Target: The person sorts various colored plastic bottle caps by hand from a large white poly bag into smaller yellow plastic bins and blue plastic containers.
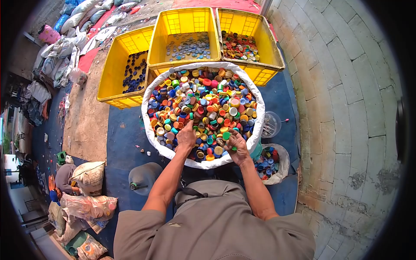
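A large round sack with a rolled white rim [148,134] stands in front of me, heaped with bottle caps [203,102] of many colours. My left hand [186,138] is over the near part of the heap, its index finger stretched out and touching the caps; its other fingers are partly hidden. At the near right of the sack, my right hand [238,149] holds green bottle caps [226,135], one at the fingertips and another lower in the fingers.
Beyond the sack stand a left yellow crate [113,71] with dark blue caps, a middle yellow crate [184,65] with pale caps, and a right yellow crate [260,73] with mixed caps. A smaller white-rimmed sack [282,167], clear tub [277,125] and wall [342,108] are right.
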`<state>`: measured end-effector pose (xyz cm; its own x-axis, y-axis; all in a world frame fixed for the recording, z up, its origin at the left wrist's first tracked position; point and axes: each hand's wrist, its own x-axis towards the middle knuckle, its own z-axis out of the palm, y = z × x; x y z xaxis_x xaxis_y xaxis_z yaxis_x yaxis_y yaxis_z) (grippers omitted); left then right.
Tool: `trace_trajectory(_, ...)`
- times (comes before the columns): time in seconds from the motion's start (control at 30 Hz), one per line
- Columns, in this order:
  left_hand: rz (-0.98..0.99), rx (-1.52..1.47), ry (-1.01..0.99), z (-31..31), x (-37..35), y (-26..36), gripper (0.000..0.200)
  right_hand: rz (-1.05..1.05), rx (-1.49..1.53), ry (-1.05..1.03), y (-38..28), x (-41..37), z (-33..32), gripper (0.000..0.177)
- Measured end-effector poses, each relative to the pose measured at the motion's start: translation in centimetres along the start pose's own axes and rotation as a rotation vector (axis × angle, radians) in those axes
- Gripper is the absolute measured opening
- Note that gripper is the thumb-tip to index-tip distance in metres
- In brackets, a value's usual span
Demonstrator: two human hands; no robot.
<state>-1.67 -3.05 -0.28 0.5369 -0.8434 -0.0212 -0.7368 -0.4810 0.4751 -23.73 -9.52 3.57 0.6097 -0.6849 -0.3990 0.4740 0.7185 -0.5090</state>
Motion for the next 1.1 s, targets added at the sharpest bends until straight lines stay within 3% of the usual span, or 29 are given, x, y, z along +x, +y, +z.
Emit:
trace_trajectory(0.1, -0.039, 0.058, -0.071, 0.4, 0.1, -0.1, 0.036, 0.045, 0.002, 0.012, 0.9, -0.9, -0.1, 0.045)
trace_trajectory(0.2, -0.004, -0.036, 0.025, 1.0, -0.1, -0.8, 0.032, 0.054, -0.009, -0.014, 1.4, -1.1, -0.3, 0.043)
trace_trajectory(0.4, -0.050, -0.403, 0.027, 0.5, -0.1, -1.2, 0.027, 0.085, 0.056, -0.073, 1.6, -0.6, -0.5, 0.037)
trace_trajectory(0.5, -0.313, -0.900, -0.124, -0.9, -0.3, 0.3, 0.025, 0.081, 0.080, -0.043, 1.5, -0.1, -0.4, 0.036)
trace_trajectory(0.63, -0.448, -1.383, -0.329, -3.5, -0.9, 2.3, 0.025, 0.033, 0.149, -0.108, 1.2, 0.9, -0.5, 0.035)
trace_trajectory(0.8, -0.546, -1.676, -0.528, -2.2, -1.3, 3.2, 0.025, 0.009, 0.165, -0.107, 0.6, 1.0, -0.2, 0.034)
trace_trajectory(0.97, -0.707, -1.995, -0.551, 0.7, -2.1, 4.1, 0.033, 0.060, 0.350, 0.060, 0.2, -0.4, 0.1, 0.041)
trace_trajectory(1.03, -0.884, -1.991, -0.511, 1.3, -1.8, 5.1, 0.031, 0.037, 0.402, 0.117, 1.0, -0.4, -0.9, 0.039)
trace_trajectory(1.1, -0.922, -1.905, -0.498, 1.5, -1.1, 6.7, 0.028, 0.037, 0.420, 0.248, 1.3, -0.4, -1.4, 0.039)
